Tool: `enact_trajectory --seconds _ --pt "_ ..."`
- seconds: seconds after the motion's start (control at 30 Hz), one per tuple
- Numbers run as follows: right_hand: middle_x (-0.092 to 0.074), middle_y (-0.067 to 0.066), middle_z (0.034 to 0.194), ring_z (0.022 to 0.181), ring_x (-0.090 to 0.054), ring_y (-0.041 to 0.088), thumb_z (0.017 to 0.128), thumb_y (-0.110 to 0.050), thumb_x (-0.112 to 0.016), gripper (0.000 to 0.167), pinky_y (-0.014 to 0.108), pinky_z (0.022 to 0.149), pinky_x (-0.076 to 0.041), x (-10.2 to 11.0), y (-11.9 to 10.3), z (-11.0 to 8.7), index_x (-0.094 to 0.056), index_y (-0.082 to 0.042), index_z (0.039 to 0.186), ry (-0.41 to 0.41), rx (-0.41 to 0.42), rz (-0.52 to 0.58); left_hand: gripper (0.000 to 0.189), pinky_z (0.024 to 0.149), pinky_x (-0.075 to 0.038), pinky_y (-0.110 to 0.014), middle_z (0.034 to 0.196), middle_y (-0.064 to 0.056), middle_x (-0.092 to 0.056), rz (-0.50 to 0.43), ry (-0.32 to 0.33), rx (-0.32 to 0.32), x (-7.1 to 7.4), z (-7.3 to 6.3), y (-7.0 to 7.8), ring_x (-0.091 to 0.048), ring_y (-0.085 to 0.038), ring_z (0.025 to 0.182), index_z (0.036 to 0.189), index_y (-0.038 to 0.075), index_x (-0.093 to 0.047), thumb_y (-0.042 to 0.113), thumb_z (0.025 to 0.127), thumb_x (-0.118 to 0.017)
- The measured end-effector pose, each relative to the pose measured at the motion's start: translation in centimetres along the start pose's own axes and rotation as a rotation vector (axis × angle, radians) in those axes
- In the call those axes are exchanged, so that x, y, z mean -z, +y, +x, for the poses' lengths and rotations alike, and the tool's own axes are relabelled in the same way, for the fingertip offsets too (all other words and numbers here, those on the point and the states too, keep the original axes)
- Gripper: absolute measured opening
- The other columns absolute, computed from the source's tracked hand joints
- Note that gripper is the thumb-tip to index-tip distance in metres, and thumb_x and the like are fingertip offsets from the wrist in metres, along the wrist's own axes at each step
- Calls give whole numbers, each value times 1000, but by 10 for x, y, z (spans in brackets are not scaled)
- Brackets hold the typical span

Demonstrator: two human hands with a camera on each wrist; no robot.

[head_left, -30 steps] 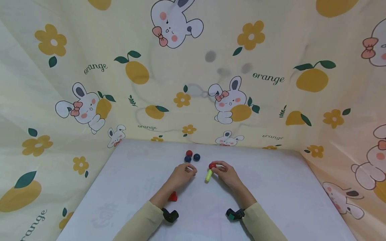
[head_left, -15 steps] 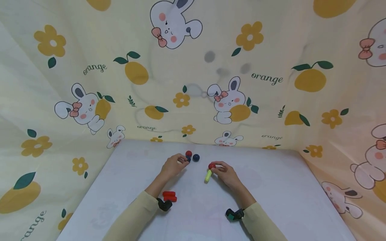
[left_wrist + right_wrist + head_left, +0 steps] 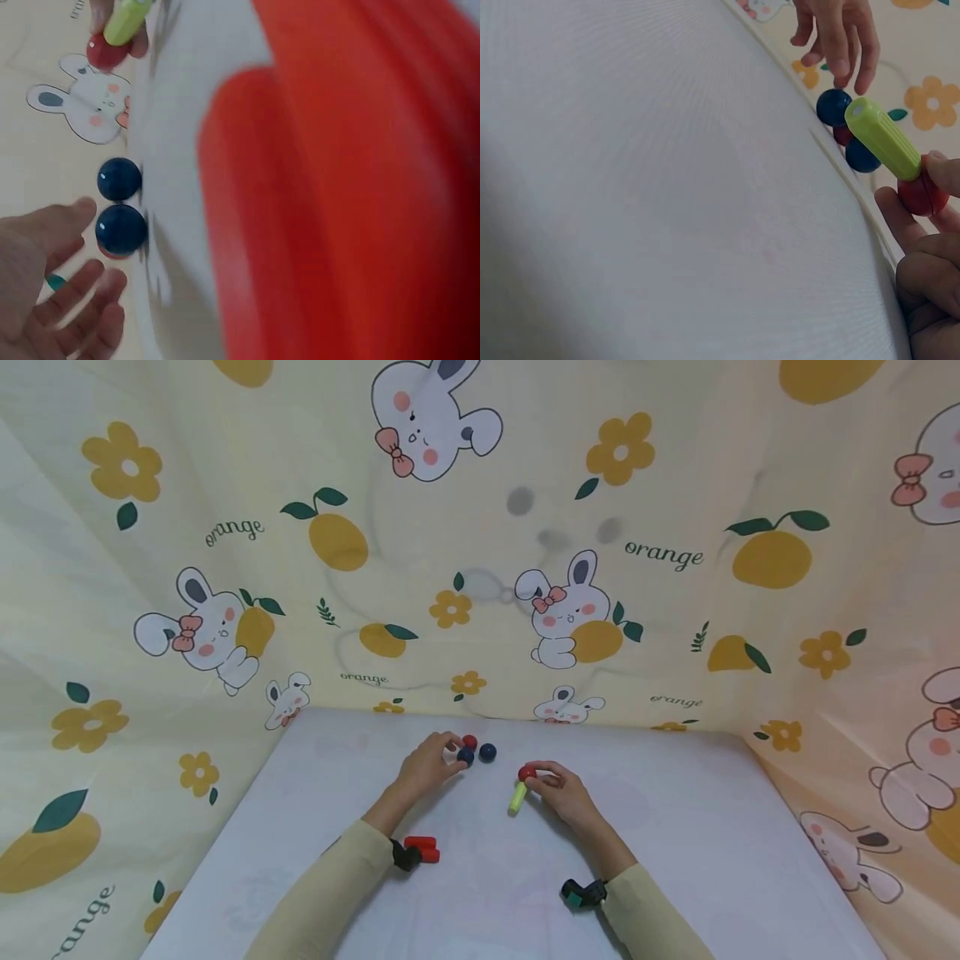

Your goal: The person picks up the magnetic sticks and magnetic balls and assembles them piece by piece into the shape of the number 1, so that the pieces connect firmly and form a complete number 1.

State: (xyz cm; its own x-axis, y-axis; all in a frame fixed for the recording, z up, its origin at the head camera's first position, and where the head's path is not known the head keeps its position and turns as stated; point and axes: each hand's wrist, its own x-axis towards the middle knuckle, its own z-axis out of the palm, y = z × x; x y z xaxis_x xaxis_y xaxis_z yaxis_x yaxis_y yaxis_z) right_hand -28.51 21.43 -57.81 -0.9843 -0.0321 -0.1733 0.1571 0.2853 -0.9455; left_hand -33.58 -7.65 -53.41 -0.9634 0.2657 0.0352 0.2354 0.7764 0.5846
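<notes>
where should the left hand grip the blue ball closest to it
Probably around its widest part, coming from the left: the blue ball is round without a handle, and a red ball sits behind it, a second blue ball to its right.

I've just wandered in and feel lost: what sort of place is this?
Probably a makeshift play or filming corner: a backdrop printed with rabbits and oranges stands behind a white tabletop, with dark blue balls and a ribbed yellow-green stick, seemingly toys.

Soft light; faint shadows on backdrop (image 3: 420,527); close red rods (image 3: 259,187) blurred.
</notes>
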Motion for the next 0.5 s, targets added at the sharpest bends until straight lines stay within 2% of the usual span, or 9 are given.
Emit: enact_trajectory --seconds 0.2,0.5 --pt "-79 6 120 100 -57 23 101 -34 -78 41 35 80 -42 0 1 1 -69 -20 138 -11 7 11 43 86 -58 -39 126 -9 -66 68 -34 -52 1 4 -3 -63 -19 98 132 21 -64 27 95 -85" --pt "-78 8 123 105 -61 25 101 -32 -77 40 35 81 -44 1 0 0 -69 -18 138 -4 10 18 44 90 -58 -40 128 -9 -65 91 -52 -59 -3 8 -2 -65 -21 101 135 23 -65 27 96 -84"
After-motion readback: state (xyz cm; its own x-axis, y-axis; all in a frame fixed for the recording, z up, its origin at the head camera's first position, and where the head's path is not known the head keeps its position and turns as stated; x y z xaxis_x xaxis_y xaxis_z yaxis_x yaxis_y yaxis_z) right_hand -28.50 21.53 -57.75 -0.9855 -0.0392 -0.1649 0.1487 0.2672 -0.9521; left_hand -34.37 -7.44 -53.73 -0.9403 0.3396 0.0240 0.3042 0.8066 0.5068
